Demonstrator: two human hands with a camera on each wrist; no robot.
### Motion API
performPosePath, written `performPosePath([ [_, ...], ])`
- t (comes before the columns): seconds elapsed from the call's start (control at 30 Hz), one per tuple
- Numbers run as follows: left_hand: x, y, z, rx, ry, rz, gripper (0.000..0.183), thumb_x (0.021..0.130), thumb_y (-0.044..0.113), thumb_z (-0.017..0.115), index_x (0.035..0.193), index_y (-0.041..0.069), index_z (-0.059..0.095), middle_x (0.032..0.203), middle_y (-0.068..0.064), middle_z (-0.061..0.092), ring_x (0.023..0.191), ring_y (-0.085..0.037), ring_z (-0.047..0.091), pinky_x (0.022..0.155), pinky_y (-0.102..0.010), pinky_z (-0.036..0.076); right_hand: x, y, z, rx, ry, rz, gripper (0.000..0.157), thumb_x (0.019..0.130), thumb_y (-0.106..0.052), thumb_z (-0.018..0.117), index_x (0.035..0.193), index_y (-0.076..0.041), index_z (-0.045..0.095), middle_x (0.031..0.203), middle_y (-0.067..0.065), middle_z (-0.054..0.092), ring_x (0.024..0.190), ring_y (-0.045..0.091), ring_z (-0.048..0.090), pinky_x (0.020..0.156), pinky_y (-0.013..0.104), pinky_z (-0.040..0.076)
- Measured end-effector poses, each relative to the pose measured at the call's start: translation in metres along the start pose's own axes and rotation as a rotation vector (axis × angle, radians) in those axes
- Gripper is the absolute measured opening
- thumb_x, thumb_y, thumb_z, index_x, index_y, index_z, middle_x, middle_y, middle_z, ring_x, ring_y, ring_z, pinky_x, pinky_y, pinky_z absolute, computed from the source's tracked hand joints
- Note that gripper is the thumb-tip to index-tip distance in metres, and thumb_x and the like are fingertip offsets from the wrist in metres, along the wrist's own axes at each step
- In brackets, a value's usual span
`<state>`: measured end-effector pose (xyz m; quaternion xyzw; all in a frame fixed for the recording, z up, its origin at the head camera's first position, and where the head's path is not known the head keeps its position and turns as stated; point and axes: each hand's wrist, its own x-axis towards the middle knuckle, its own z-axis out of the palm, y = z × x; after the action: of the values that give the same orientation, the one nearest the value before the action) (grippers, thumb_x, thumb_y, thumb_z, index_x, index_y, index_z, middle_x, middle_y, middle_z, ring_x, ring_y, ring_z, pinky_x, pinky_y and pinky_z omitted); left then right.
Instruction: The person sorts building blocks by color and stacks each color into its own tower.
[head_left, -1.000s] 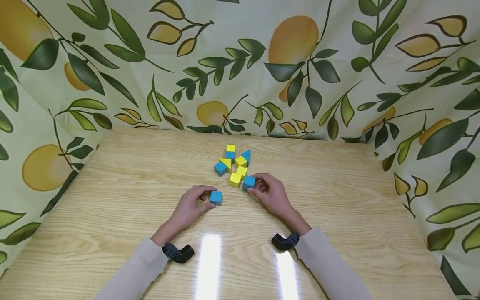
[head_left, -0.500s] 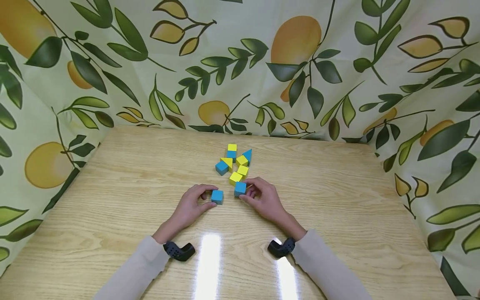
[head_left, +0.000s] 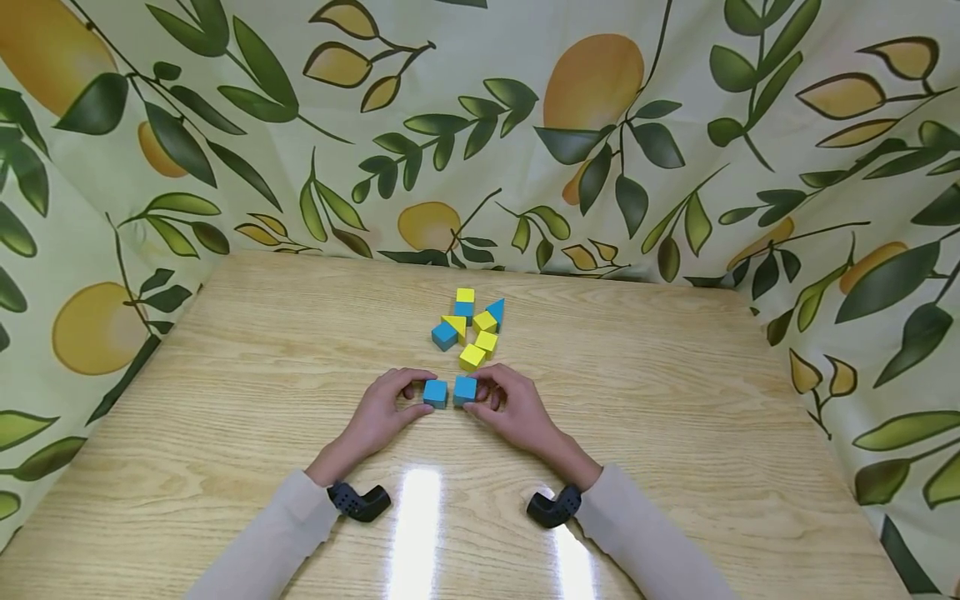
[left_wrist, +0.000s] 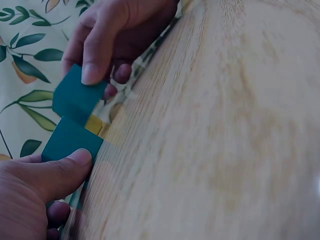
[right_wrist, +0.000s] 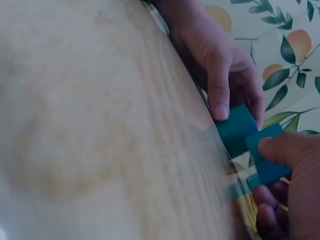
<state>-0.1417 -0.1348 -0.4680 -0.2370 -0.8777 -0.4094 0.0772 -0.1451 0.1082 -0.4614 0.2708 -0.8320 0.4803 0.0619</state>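
Observation:
In the head view my left hand (head_left: pixel 381 421) pinches a blue cube (head_left: pixel 435 394) between thumb and fingers on the wooden table. Just to its right, a second blue cube (head_left: pixel 465 391) is pinched by my right hand (head_left: pixel 519 408). A narrow gap separates the two cubes. The left wrist view shows the left thumb on the nearer blue cube (left_wrist: pixel 72 142) and the right hand's blue cube (left_wrist: pixel 79 95) beyond it. From the right wrist, the right hand's blue cube (right_wrist: pixel 269 155) appears in front of the left hand's one (right_wrist: pixel 236 129).
Behind the hands lies a loose cluster of blocks: yellow cubes (head_left: pixel 472 357), a blue cube (head_left: pixel 444 336), a yellow triangle (head_left: pixel 456 325), a blue triangle (head_left: pixel 496 311), and a yellow block (head_left: pixel 465 295) touching a blue one (head_left: pixel 464 309). A patterned cloth (head_left: pixel 480 167) borders the table (head_left: pixel 637 375).
My right hand has brought its blue cube leftward and toward me, from beside the yellow cubes to close by the other blue cube. The left hand has stayed nearly still.

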Motion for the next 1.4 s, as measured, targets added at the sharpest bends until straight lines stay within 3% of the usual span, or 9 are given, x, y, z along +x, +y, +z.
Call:
performPosePath([
  [0.8,-0.0007,0.0022,0.0009,-0.011,-0.002,-0.025,0.041,0.078,0.014,0.080,0.116,0.013,0.065,0.082,0.007,0.052,0.076,-0.013,0.046,0.066,-0.031,0.037,0.0011,-0.0009,0.0105,-0.157,-0.052,0.013,0.035,0.081,-0.019,0.078,0.112,-0.011,0.065,0.085,-0.002,0.057,0.073,0.009,0.050,0.064,0.025,0.042],
  [1.4,0.0007,0.0028,-0.0002,-0.016,-0.003,-0.008,0.047,0.078,0.013,0.079,0.122,0.010,0.062,0.082,0.004,0.051,0.077,-0.014,0.046,0.067,-0.032,0.037,0.0025,-0.0016,0.0104,-0.168,-0.050,-0.004,0.038,0.081,-0.020,0.078,0.115,-0.011,0.064,0.085,-0.003,0.056,0.073,0.009,0.050,0.064,0.025,0.042],
])
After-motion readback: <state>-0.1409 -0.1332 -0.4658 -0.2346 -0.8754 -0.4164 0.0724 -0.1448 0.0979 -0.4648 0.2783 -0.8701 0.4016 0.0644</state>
